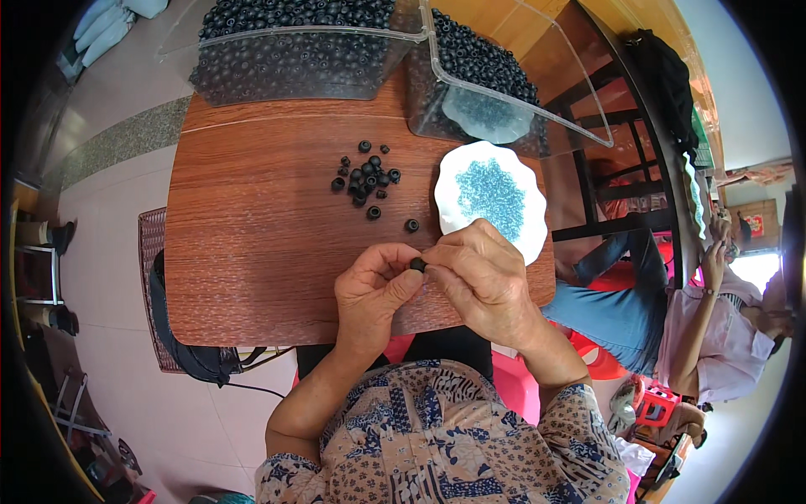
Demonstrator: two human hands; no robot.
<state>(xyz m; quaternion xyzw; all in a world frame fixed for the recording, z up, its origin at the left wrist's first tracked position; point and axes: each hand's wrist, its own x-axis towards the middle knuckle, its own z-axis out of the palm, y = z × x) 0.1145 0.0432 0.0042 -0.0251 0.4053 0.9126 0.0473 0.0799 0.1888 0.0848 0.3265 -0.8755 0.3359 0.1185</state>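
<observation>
Left hand (369, 290) and right hand (483, 277) together pinched one black bead (417, 265). Loose bead pile (365, 178) remained on table (252, 252); blue-bead dish (490, 198) lay nearby, full.

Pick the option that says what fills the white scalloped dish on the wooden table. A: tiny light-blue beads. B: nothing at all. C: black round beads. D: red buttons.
A: the white scalloped dish holds a heap of tiny light-blue beads, while the loose black beads lie on the wooden table to its left.
</observation>
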